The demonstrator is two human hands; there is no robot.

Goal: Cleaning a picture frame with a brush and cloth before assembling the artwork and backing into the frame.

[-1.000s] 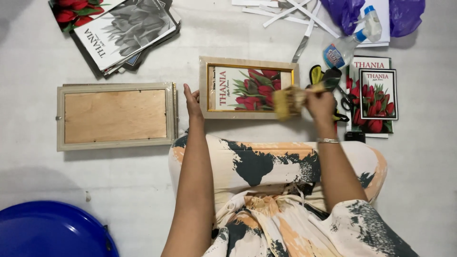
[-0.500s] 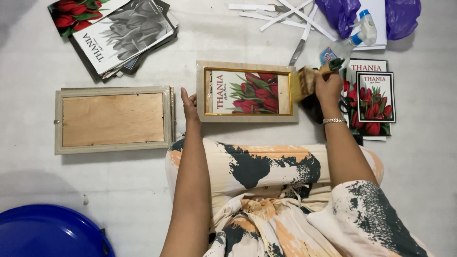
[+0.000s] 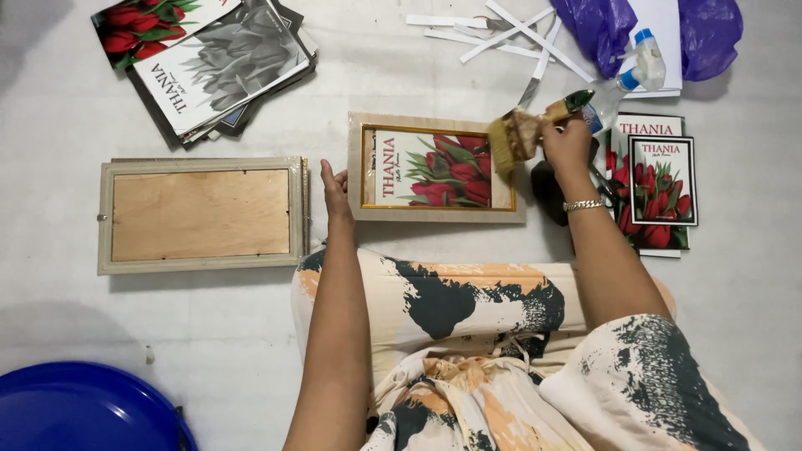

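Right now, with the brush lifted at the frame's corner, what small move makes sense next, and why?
Probably lower the brush onto the picture and stroke leftward. The right hand holds the brush just over the upper right corner of the frame, bristles pointing down-left, while the left hand steadies the frame's left edge.

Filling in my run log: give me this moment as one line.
left hand: steadies picture frame at its left edge | right hand: holds paintbrush at frame's upper right corner | second frame: face down, left
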